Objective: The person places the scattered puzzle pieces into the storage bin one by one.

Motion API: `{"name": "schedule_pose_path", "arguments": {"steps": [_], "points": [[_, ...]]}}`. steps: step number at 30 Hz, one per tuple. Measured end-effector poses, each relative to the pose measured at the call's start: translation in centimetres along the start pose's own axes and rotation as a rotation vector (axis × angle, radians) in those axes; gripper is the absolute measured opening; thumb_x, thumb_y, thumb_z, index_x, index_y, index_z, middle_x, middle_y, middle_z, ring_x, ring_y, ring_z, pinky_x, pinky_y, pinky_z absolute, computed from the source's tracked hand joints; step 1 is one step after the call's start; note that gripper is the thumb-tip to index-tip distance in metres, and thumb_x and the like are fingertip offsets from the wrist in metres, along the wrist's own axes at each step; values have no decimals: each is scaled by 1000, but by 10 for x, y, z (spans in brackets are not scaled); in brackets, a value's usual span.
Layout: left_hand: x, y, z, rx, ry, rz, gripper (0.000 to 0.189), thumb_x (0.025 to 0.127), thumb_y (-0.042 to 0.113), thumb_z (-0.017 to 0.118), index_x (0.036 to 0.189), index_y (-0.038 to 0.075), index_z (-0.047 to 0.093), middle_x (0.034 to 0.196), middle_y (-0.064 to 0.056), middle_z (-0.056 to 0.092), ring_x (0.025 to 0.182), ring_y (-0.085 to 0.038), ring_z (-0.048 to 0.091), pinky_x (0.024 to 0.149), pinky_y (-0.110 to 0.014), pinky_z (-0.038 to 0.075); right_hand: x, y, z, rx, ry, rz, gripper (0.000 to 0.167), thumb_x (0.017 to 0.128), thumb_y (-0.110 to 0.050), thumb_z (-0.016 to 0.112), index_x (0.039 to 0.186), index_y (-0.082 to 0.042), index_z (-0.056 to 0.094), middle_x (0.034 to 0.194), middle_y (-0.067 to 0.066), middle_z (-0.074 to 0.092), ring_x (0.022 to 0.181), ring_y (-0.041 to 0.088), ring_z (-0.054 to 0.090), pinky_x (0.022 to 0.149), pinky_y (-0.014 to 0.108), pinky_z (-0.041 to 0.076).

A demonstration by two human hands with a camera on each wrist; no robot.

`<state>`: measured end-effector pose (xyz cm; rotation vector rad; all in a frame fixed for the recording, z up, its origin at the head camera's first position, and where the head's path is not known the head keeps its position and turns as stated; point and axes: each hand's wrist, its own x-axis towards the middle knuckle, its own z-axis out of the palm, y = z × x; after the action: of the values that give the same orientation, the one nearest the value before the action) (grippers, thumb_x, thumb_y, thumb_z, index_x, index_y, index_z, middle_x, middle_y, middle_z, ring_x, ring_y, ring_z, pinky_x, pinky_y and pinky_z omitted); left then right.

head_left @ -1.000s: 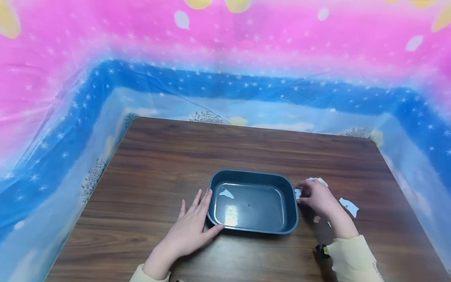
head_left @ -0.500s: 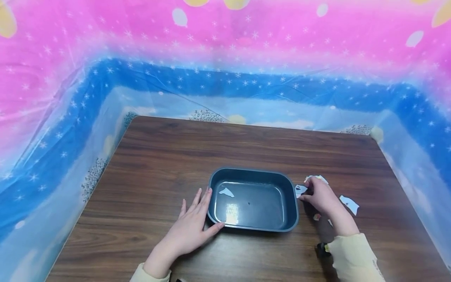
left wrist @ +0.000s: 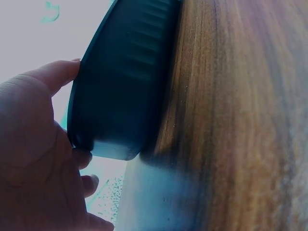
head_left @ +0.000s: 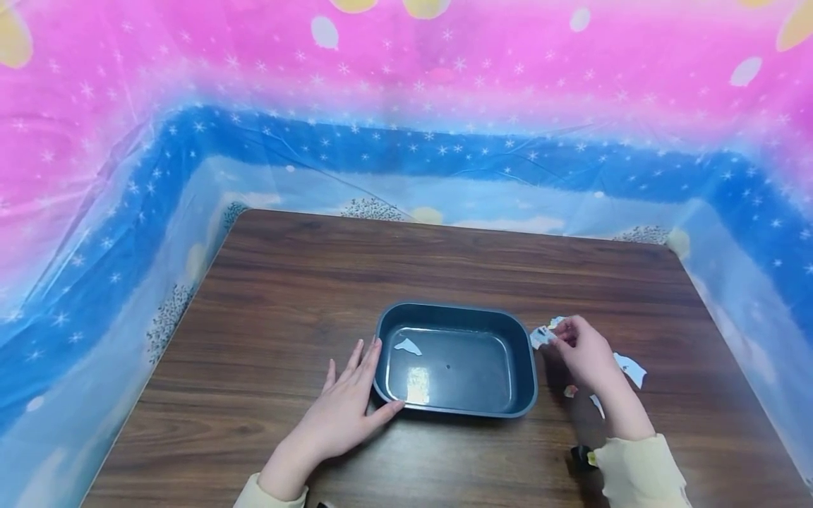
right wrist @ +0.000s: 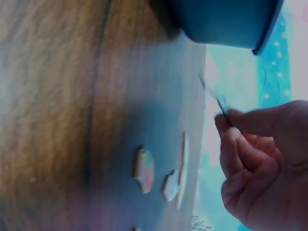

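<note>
My left hand (head_left: 339, 416) rests on the left end of a dark grey-blue rectangular tub (head_left: 457, 384), fingers extended along its side and thumb on the front rim. In the left wrist view, the fingers and thumb (left wrist: 55, 77) touch the tub's rim. To the right of the tub, my right hand (head_left: 584, 353) pinches a thin white scrap (head_left: 541, 337) with dark marks between thumb and forefinger. In the right wrist view, this scrap (right wrist: 219, 101) is seen nearly edge-on, above the table. Another white scrap (head_left: 408, 346) lies inside the tub, towards its left end.
On the wooden table (head_left: 305, 268), more jagged pieces lie around my right hand: a white scrap (head_left: 630, 370), a small reddish piece (head_left: 571, 391), a narrow white sliver (head_left: 598, 406) and another white scrap (head_left: 557, 322) partly behind the fingers. A patterned cloth (head_left: 406, 155) surrounds the table.
My right hand has drawn slightly back from the tub and lifted, bringing up the pinched scrap from beside the tub's right end. The left hand and the tub have stayed put.
</note>
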<state>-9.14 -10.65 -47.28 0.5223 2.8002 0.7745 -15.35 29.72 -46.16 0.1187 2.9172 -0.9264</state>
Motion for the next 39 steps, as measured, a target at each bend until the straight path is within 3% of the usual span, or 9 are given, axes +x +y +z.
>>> {"name": "schedule_pose_path", "arguments": {"steps": [2, 5, 9, 16, 23, 27, 33, 39], "points": [[0, 0, 0, 2, -1, -2, 98, 96, 64, 55, 164, 8, 11, 169, -4, 11, 156, -28, 8, 117, -70, 6, -3, -7, -3, -2, 65, -3, 25, 102, -13, 61, 122, 1, 59, 102, 21, 69, 93, 35, 64, 76, 47, 52], [0, -1, 0, 3, -4, -2, 99, 96, 64, 55, 164, 9, 10, 169, -3, 11, 156, -28, 8, 116, -70, 6, -6, -23, -6, 7, 146, -3, 30, 103, -16, 61, 130, -3, 64, 106, 21, 70, 91, 33, 64, 72, 41, 52], [0, -1, 0, 1, -7, -2, 99, 96, 65, 55, 164, 9, 10, 169, -3, 10, 156, -28, 7, 116, -70, 5, -11, -50, -3, 39, 217, -4, 31, 102, -18, 63, 129, -4, 68, 108, 20, 71, 88, 29, 62, 67, 32, 50], [2, 0, 1, 4, -7, 2, 99, 96, 67, 53, 164, 11, 9, 169, -4, 11, 155, -29, 7, 116, -71, 5, -15, -87, 4, 30, 342, -11, 29, 101, -16, 64, 126, -5, 72, 99, 15, 73, 82, 27, 62, 63, 34, 47], [2, 2, -1, 1, -11, -9, 99, 96, 66, 54, 165, 10, 9, 169, -4, 11, 156, -28, 7, 116, -71, 5, -14, -115, 34, 13, 183, -63, 25, 100, -17, 66, 122, -7, 74, 106, 13, 76, 83, 26, 67, 67, 40, 51], [2, 2, -1, 2, -13, -12, 99, 96, 66, 54, 165, 10, 10, 169, -5, 12, 156, -29, 8, 116, -71, 5, -13, -125, 56, -21, 100, -64, 21, 97, -16, 70, 116, -8, 76, 101, 9, 77, 80, 22, 68, 65, 38, 51], [1, 1, -1, -1, -16, -14, 99, 95, 69, 53, 165, 11, 11, 169, -5, 14, 156, -29, 8, 116, -71, 5, -13, -133, 78, -41, 26, -15, 16, 96, -16, 71, 110, -9, 75, 99, 7, 76, 78, 20, 67, 63, 33, 51], [0, -1, -1, -3, -15, -13, 100, 95, 71, 50, 165, 11, 10, 169, -4, 13, 156, -29, 8, 116, -71, 5, -10, -134, 90, -56, -19, 19, 14, 95, -15, 72, 107, -9, 75, 97, 7, 75, 78, 20, 66, 66, 37, 52]]}}
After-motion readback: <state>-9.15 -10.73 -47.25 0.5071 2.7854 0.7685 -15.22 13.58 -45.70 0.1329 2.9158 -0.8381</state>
